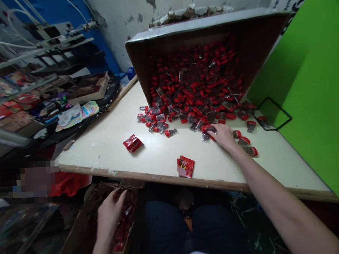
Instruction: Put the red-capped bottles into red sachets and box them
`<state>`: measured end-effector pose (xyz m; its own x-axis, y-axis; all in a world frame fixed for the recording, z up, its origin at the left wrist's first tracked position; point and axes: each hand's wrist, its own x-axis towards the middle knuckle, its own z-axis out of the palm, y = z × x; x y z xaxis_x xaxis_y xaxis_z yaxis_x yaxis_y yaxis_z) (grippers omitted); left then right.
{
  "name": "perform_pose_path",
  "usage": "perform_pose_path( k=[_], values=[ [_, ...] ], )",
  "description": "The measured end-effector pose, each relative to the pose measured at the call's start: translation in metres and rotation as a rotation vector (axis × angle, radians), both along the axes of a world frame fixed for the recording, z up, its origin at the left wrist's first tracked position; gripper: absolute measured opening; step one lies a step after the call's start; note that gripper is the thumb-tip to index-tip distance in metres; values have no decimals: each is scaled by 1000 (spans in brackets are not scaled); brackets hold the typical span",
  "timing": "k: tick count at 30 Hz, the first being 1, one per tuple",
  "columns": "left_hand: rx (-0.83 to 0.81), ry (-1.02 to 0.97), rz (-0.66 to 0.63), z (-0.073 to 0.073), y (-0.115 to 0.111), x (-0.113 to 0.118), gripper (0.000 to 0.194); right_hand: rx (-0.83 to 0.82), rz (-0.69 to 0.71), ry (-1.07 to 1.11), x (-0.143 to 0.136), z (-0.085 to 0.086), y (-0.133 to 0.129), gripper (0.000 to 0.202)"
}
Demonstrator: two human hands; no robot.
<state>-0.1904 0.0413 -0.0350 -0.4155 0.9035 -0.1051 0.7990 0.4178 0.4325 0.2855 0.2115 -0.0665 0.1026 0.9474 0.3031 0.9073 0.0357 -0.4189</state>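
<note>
Small clear containers with red tops and dark contents [190, 92] spill from a large cardboard box [210, 26] lying on its side on the table. At the front of that pile my right hand [223, 136] has its fingers closed on one red-topped container [207, 128]. Two flat red printed packets lie nearer me: a stacked-looking one [132, 143] to the left and another packet [186, 166] by the table's front edge. Below the table, my left hand [111, 210] hangs over an open carton [78, 228] of red packets, thumb apart from fingers, nothing visible in it.
The pale tabletop [103, 156] has a worn wooden front edge. A green panel [311, 87] borders it on the right, with a black wire frame [274, 115] beside it. On the left stands a machine [53, 42] with a cluttered dark surface. My legs are under the table.
</note>
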Motion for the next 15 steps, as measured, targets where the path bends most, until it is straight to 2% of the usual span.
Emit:
perform_pose_path(
  k=[2,4,7,9,11,13,15],
  values=[
    [66,-176,-76,9,21,55,33,-7,84,2,-8,-5,-7,34],
    [104,-311,-208,13,39,108,33,-10,158,3,-11,-10,-21,32],
    [74,-333,-345,8,60,166,34,-23,243,11,-8,-12,-47,31],
    [42,-283,-373,1,69,189,31,-20,274,36,-4,-9,-64,30],
    [20,-250,-368,-6,76,200,26,1,254,98,-2,-3,-80,30],
    [8,-262,-354,-10,80,203,21,14,173,225,-5,3,-94,32],
    [3,-302,-336,-13,83,202,17,-27,94,441,-13,8,-107,34]
  ],
)
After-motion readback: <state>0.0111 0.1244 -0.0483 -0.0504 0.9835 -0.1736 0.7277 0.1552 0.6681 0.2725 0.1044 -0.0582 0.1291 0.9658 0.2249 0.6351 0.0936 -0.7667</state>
